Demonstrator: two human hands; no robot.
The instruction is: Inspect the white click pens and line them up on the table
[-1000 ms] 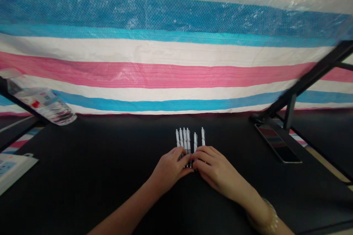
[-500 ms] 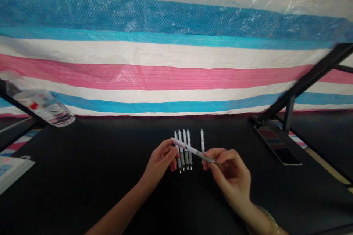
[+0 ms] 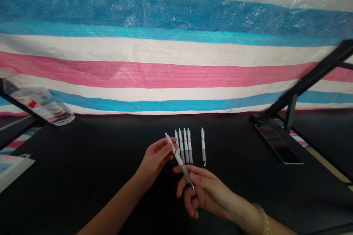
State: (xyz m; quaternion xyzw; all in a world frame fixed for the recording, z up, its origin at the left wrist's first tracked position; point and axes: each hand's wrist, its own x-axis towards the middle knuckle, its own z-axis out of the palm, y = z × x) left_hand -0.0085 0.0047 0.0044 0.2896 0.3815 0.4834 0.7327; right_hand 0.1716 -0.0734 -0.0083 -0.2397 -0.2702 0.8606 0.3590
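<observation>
Head view: six pens are in sight, four of them lined up, one in the hands and one lying by itself. On the tabletop (image 3: 110, 147), the four pens (image 3: 185, 147) lie side by side at the middle, clicker ends toward the far edge and tips toward the near edge. Their tops are roughly level, so that row looks settled; the leftmost is partly covered by the fingers of the left hand (image 3: 156, 159).

The held pen (image 3: 178, 158) is the piece in progress. It is raised over the tabletop, slanting from its clicker toward the far left corner to its tip toward the near right. The left hand pinches its upper part between thumb and fingers. At the grey tip end is the right hand (image 3: 205, 189), fingers loosely curled, one passing behind the barrel; I cannot tell whether it grips or only supports. This pen is not yet set down.

The lone pen (image 3: 203, 146) lies to the right of the row, apart from it, pointing much the same way, with neither hand on it.

Farther off, a phone (image 3: 278, 144) lies by the right edge, and a bottle (image 3: 45, 104) leans near the far left corner.
</observation>
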